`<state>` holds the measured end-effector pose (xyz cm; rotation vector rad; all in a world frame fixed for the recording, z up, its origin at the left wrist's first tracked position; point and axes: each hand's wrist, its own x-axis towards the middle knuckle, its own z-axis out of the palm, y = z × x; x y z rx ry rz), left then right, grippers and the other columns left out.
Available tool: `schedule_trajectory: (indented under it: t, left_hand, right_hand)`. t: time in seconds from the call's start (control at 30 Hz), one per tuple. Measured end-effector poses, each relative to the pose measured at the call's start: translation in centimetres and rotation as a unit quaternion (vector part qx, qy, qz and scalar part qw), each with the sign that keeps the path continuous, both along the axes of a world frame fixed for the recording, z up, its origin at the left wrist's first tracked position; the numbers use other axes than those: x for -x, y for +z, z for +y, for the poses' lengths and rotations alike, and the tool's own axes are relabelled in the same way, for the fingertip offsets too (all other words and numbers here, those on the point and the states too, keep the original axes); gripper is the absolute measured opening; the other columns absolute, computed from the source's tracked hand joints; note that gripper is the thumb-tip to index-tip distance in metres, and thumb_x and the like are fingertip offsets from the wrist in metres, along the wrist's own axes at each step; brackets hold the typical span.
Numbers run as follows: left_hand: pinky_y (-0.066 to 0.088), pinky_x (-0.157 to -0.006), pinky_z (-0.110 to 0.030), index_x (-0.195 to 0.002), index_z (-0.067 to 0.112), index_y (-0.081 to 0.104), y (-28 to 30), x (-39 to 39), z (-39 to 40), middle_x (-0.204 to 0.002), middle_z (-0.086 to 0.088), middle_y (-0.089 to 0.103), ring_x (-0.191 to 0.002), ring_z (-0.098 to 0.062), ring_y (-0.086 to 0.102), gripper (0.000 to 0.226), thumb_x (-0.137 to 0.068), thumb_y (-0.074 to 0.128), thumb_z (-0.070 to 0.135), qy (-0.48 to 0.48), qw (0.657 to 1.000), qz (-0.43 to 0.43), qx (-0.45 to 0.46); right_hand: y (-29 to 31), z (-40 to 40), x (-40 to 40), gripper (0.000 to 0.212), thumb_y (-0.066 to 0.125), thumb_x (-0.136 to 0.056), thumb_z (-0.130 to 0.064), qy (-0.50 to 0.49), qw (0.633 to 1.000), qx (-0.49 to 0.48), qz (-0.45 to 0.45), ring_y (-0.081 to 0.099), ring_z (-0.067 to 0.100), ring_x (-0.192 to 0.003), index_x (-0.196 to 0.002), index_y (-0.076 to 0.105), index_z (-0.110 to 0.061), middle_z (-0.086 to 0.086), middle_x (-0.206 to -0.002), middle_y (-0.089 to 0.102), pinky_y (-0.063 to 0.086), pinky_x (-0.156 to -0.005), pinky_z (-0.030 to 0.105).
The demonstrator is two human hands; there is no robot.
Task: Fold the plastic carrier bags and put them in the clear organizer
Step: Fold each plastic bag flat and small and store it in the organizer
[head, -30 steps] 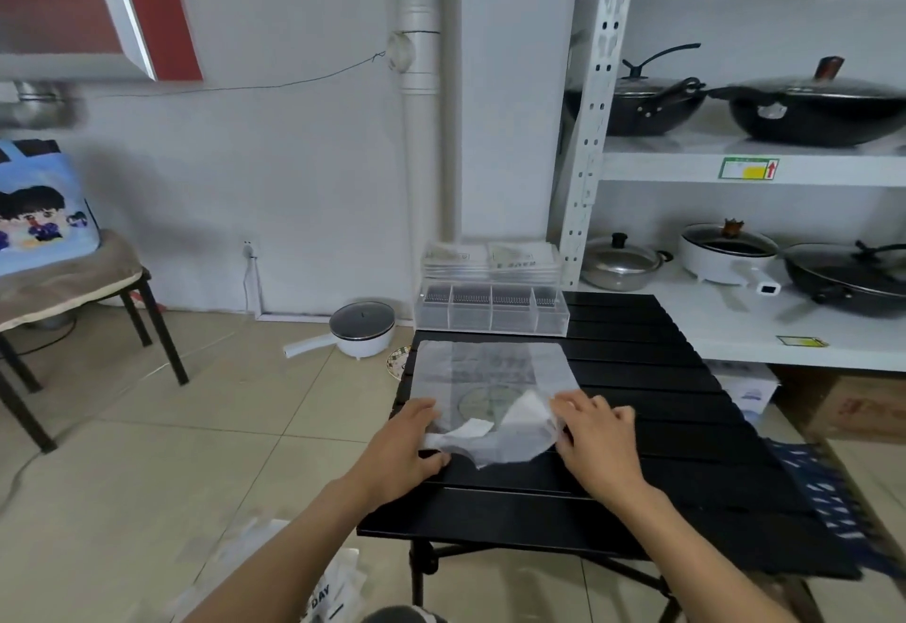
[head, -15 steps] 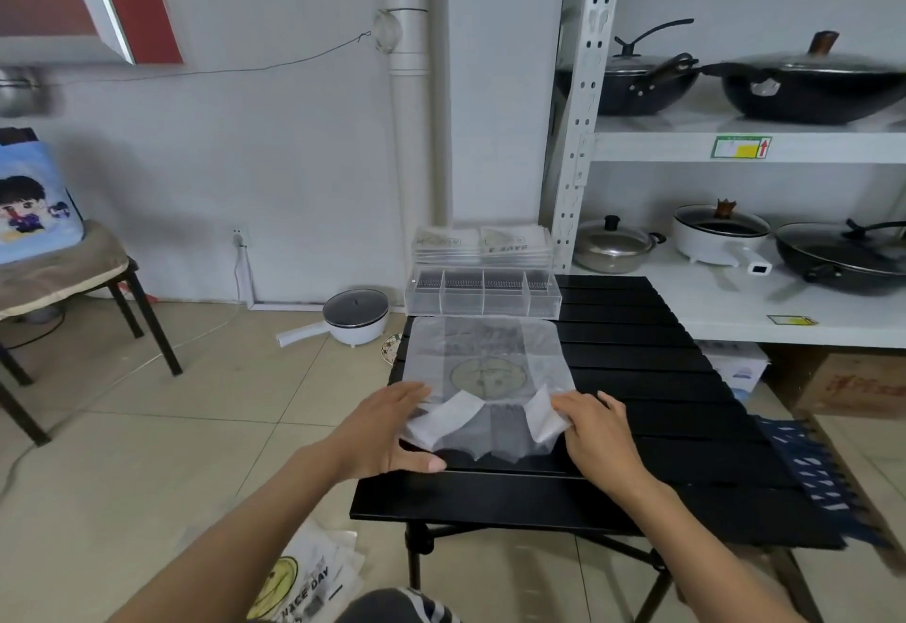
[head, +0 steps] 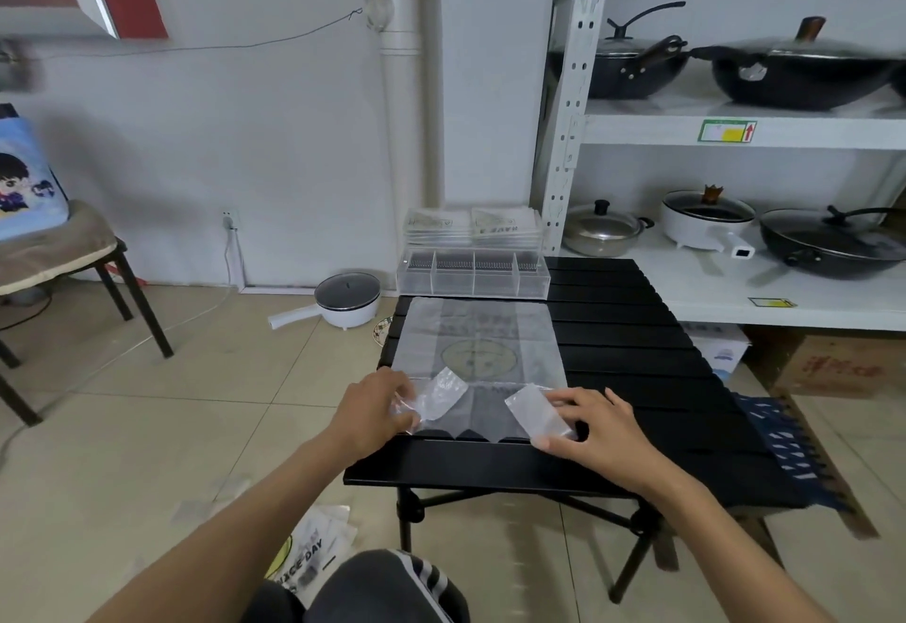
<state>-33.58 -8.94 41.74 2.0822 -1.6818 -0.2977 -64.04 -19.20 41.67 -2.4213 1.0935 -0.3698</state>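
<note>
Bag [head: 483, 352] now flat at frame centre on table [head: 637, 352], handles laid inward. Left hand [head: 375, 409] pinches left handle; right hand [head: 600, 431] fingers spread, pressing right handle. Folding next; organizer [head: 473, 276] beyond.

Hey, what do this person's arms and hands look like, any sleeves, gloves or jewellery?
Both forearms are bare, with no sleeves in view. The left hand and right hand wear no gloves, and no rings, watch or bracelets show.

One bag [head: 483, 348] lies flat on the one black table [head: 637, 352]. One clear organizer [head: 473, 274] sits at the far end. Two hands [head: 372, 406] [head: 603, 431]. Five pans on the right shelves [head: 735, 132], one pot [head: 345, 301] on the floor, one chair [head: 73, 259] left.
</note>
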Motion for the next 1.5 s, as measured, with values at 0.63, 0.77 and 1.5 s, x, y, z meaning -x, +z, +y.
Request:
schedule_trajectory:
  t: [0.63,0.77,1.5]
  left_hand:
    - [0.036,-0.105,-0.025,-0.111,0.029,0.07,0.5,-2.8,5.3,-0.127,0.01,0.055,-0.122,-0.005,0.049,0.048,-0.082,0.065,-0.008,-0.162,0.971,0.172,-0.022]
    - [0.032,-0.111,-0.03,-0.143,0.042,0.031,-0.6,-2.8,6.0,-0.146,0.009,0.033,-0.136,-0.008,0.034,0.085,-0.078,0.076,0.012,-0.175,0.979,0.104,-0.005]
    - [0.039,-0.091,-0.017,-0.12,0.023,0.061,-1.9,-1.3,5.7,-0.113,0.011,0.054,-0.104,-0.006,0.05,0.049,-0.076,0.067,0.003,-0.204,0.965,-0.11,0.125]
  right_hand:
    - [-0.5,3.0,3.5,0.022,0.069,-0.088,-0.028,0.026,0.988,-0.095,-0.117,0.028,-0.013,-0.133,-0.095,0.074,-0.048,-0.031,-0.141,0.039,-0.002,-0.121,0.043]
    - [-1.4,3.1,4.5,0.051,0.069,-0.088,-0.028,0.046,0.998,-0.031,-0.036,0.014,-0.009,-0.142,-0.125,0.053,-0.058,-0.03,-0.151,0.024,-0.004,-0.122,0.042]
    - [-3.8,3.1,3.7,0.059,0.067,-0.085,-0.04,0.028,0.972,0.231,0.021,0.035,-0.001,-0.135,-0.14,0.048,-0.039,-0.019,-0.137,0.045,0.011,-0.121,0.05]
